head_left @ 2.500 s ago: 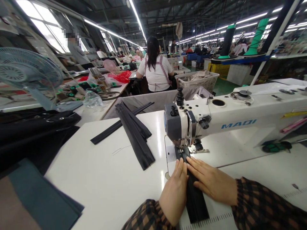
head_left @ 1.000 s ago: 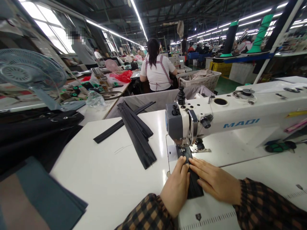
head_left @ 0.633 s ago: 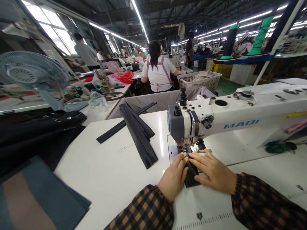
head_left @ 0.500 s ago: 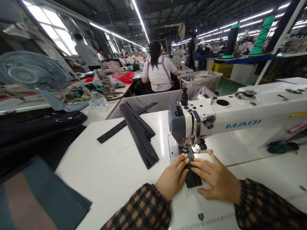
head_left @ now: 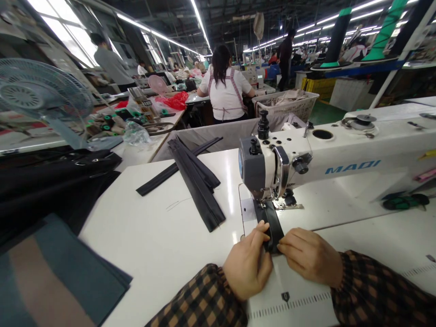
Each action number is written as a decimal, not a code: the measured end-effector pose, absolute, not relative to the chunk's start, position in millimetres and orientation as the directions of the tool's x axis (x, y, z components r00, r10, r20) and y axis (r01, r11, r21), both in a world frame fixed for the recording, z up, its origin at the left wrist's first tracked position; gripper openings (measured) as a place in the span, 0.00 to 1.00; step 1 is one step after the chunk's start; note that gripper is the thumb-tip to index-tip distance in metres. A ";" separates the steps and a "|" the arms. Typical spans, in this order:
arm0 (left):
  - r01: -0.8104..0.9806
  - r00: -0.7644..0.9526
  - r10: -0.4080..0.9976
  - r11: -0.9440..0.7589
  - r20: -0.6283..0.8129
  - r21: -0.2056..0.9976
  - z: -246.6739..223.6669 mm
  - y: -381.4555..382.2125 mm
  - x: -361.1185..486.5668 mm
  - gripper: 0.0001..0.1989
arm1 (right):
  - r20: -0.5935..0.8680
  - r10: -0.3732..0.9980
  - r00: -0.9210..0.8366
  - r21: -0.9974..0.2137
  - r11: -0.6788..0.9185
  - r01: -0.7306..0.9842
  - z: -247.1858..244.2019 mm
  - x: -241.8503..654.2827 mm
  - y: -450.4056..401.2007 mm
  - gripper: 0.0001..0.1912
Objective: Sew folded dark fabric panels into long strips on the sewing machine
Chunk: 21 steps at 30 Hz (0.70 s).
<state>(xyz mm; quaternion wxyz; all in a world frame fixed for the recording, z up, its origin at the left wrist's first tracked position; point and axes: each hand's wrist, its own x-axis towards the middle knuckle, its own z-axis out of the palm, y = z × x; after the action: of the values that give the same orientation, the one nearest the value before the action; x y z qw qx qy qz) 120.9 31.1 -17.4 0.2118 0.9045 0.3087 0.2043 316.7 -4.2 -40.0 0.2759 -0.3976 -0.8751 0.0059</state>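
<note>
A black fabric strip (head_left: 275, 222) lies flat on the white machine bed, its far end under the presser foot of the sewing machine (head_left: 252, 170). A lengthwise line like a seam or zipper runs along it. My left hand (head_left: 247, 263) is closed at the strip's left edge, fingertips on the fabric and thumb near its close end. On the other side, my right hand (head_left: 309, 254) pinches the strip's near right corner between thumb and curled fingers. Several similar black strips (head_left: 195, 190) lie crossed on the table to the left.
Folded dark blue-grey fabric (head_left: 68, 268) and black material (head_left: 44, 186) lie at the left. A fan (head_left: 37, 95) stands behind them. Beyond the table, a person (head_left: 226, 88) sits beside a white basket (head_left: 289, 106). Thread cones (head_left: 337, 38) stand at upper right.
My right hand has gone from spread fingers flat on the strip to a pinch at its near corner. My left hand has slid slightly toward me along the strip. The camera view has shifted.
</note>
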 end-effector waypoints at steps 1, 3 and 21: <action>0.471 0.726 0.643 -0.724 0.244 0.504 -18.8 29.3 121.0 0.23 | 0.471 0.706 -0.529 -0.232 0.678 0.698 -39.5 316.9 -4.1 0.10; 0.482 0.726 0.642 -0.731 0.246 0.484 -22.6 26.6 121.8 0.24 | 0.460 0.716 -0.525 -0.232 0.668 0.708 -38.6 316.6 -3.8 0.10; 0.683 0.638 0.749 -0.658 0.181 0.317 -22.8 20.9 141.0 0.14 | 0.421 0.737 -0.529 -0.365 0.672 0.645 -37.6 320.7 2.7 0.09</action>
<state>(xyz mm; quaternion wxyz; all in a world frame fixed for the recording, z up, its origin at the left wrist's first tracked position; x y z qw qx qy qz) 141.0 20.9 -22.8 0.1102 0.8981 0.3985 0.1498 320.7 2.7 -37.6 0.2795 -0.3967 -0.8705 0.0824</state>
